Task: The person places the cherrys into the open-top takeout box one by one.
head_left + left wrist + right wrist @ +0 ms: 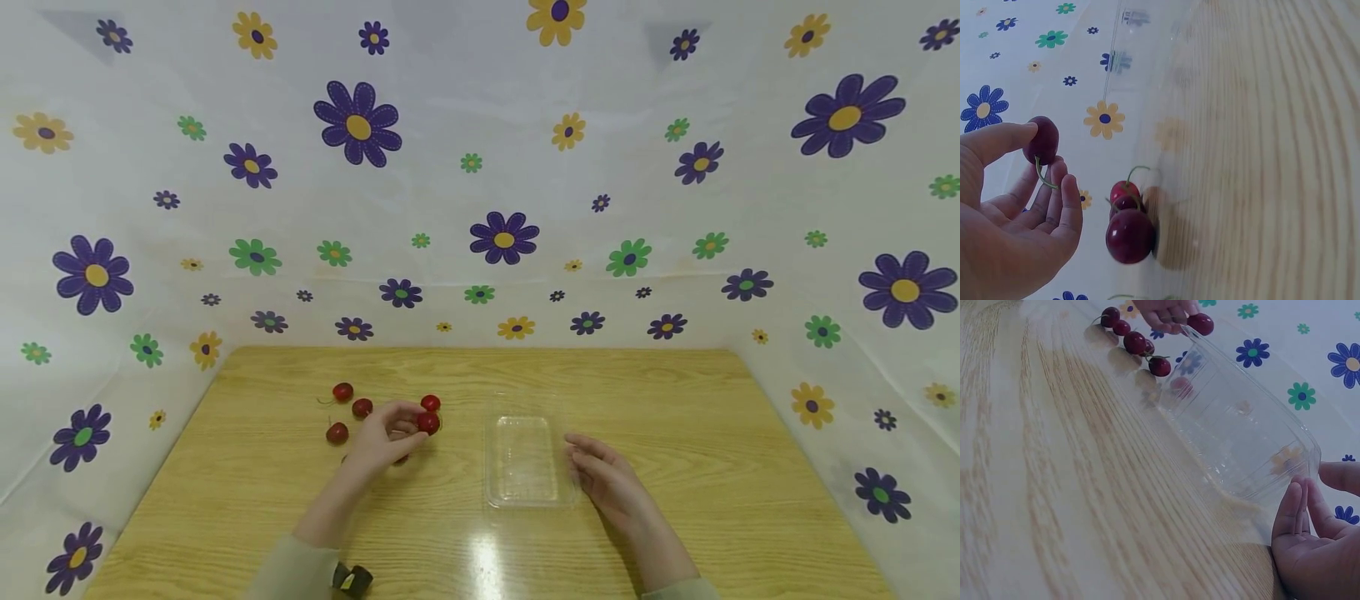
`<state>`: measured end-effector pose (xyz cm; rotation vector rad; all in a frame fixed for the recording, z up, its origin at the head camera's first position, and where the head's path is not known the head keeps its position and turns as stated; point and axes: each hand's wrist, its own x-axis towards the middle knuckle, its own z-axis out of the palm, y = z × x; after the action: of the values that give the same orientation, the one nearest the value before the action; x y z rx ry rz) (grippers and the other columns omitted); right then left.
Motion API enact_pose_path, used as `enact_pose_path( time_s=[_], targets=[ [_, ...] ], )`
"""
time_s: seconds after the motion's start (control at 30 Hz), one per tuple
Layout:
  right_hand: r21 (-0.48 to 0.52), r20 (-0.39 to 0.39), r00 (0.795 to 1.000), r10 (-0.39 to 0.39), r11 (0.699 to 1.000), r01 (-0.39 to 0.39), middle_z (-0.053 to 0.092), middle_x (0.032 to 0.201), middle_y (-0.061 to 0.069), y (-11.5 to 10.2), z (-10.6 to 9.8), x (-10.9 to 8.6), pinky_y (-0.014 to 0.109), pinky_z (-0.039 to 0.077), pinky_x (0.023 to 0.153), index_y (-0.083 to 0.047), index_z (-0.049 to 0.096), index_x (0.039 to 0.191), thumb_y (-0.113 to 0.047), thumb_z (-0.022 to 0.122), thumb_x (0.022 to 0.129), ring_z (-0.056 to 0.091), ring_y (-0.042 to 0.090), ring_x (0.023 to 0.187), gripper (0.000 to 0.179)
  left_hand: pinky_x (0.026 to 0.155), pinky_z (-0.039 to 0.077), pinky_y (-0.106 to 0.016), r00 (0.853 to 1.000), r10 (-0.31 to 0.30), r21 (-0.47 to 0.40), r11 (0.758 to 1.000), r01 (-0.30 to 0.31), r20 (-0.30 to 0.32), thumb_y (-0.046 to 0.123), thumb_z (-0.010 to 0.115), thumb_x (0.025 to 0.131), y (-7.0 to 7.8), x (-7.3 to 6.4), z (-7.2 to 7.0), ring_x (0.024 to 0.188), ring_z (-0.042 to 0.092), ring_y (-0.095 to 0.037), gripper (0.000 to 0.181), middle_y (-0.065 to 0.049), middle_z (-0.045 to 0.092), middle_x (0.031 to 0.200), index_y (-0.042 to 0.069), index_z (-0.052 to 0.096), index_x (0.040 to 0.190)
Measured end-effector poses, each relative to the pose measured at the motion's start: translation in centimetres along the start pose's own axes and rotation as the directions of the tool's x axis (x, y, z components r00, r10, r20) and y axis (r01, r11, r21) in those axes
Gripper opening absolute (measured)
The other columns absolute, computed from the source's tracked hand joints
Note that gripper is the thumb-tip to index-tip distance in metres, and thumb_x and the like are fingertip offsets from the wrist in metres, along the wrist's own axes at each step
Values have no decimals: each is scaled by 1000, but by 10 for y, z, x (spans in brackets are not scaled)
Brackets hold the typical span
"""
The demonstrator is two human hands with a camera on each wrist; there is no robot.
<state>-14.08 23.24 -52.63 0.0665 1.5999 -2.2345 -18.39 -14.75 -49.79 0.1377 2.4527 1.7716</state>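
My left hand (pixel 372 442) is raised over the table and pinches a dark red cherry (pixel 428 422) between thumb and fingers. In the left wrist view, the green stem of that cherry (pixel 1042 142) hangs down toward the lower fingers. Several loose cherries lie around and partly under this hand, among them one at the left (pixel 337 432) and a brighter one (pixel 431 403) just behind the held cherry. A clear plastic box (pixel 523 462) stands open-topped between the hands. Beside its right wall is my right hand (pixel 611 483), with loosely bent fingers (pixel 1290 509) right at the box's side.
The wood-grain table (pixel 720 500) ends at a white cloth wall (pixel 450 192) printed with flowers, which rises at the back and both sides. Near the front edge, a black strap piece (pixel 352 579) shows at the left sleeve.
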Motion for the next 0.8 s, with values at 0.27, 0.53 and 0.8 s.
enact_pose_path(
  time_s=[0.27, 0.53, 0.8],
  targets=[
    [21, 11, 1000, -3, 1000, 3, 69, 116, -13, 0, 1, 0, 15, 55, 94, -25, 69, 124, -5, 52, 110, 65, 2, 104, 30, 88, 58, -21, 1000, 11, -9, 1000, -11, 24, 5, 81, 92, 7, 1, 22, 97, 65, -13, 30, -13, 73, 116, 4, 72, 121],
    [12, 21, 1000, -23, 1000, 22, 70, 114, -14, 2, 0, 1, 15, 55, 93, -26, 70, 124, -5, 51, 110, 64, 2, 104, 31, 88, 60, -28, 990, 83, -29, 996, -80, 111, 6, 80, 92, 13, 2, 41, 96, 67, -15, 32, -20, 72, 114, -1, 69, 121],
    [12, 34, 999, -35, 999, 35, 70, 113, -14, 3, 2, 1, 15, 56, 93, -24, 71, 125, -5, 51, 110, 64, 2, 103, 31, 90, 61, -32, 979, 114, -34, 993, -110, 168, 7, 80, 92, 21, 1, 56, 97, 66, -14, 33, -20, 72, 117, 0, 70, 122]
  ],
)
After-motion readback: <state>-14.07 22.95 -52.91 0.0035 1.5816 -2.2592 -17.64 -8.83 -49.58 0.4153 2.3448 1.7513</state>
